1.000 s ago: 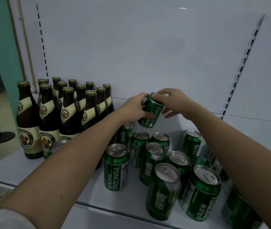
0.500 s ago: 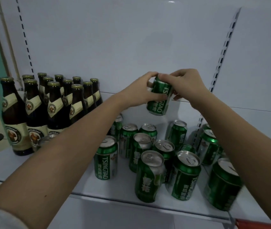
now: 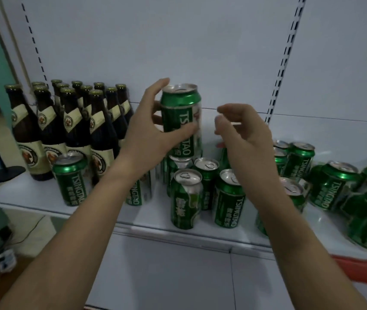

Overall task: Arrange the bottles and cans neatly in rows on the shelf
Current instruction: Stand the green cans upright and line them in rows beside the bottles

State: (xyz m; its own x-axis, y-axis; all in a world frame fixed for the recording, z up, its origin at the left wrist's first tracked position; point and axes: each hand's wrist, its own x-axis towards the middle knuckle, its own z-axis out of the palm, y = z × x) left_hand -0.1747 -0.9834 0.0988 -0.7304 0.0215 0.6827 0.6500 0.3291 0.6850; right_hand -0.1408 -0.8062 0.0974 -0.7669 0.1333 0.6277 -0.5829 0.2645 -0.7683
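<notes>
right hand (image 3: 242,135) has let go of can (image 3: 181,119)

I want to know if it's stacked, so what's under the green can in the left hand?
Directly under the held can, gripped by the left hand, stands another green can on the shelf. Whether they touch cannot be told; the lower can's body is mostly covered by nearer cans.

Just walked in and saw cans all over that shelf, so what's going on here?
A person is sorting drinks on a white shelf. The left hand grips a green can, held upright above other cans; whether it rests on one is unclear. The right hand hangs beside it, holding nothing. Brown bottles stand in rows at the left; the cans are loosely clustered, some at the right tilted.
</notes>
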